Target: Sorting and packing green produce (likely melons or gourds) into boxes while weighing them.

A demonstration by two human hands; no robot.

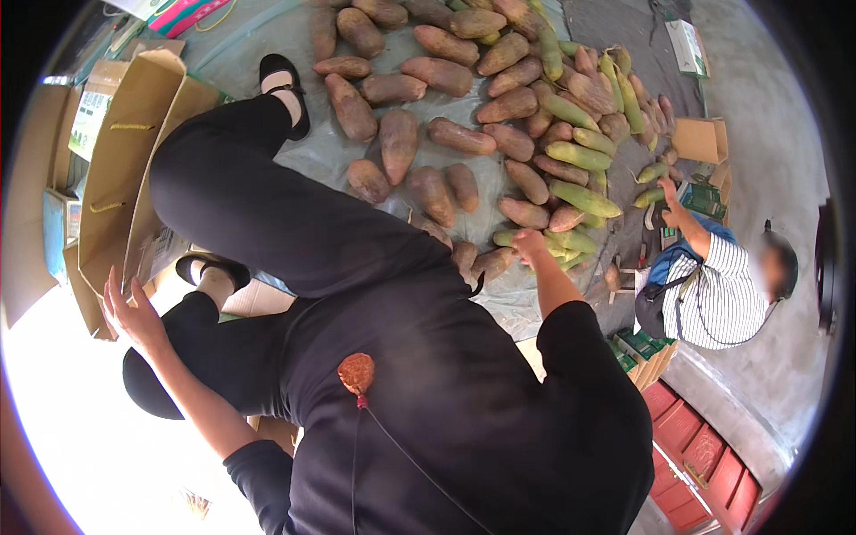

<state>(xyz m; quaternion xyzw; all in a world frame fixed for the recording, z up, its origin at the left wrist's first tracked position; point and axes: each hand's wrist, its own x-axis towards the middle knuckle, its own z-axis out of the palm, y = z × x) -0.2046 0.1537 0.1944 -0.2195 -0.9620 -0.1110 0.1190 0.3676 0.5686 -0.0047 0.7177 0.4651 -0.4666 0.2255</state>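
My left hand (135, 319) is raised with its fingers apart at the lower edge of an open cardboard box (125, 169); it holds nothing, and I cannot tell whether a fingertip touches the cardboard. At the near edge of a large pile of roots, my right hand (532, 248) has its fingers curled down on a green radish (505, 238), partly covered by the hand. More green radishes (584, 198) lie just beyond it. Thick reddish-brown roots (399, 145) are spread loosely farther left. Several of them (493, 263) rest right beside my right hand.
A plastic sheet (259, 53) lies under the roots. To the right, a person in a striped shirt (718, 294) reaches toward the pile's far end, near an open carton (701, 140). Green boxes (637, 346) and a red panelled door (700, 446) are at the lower right.
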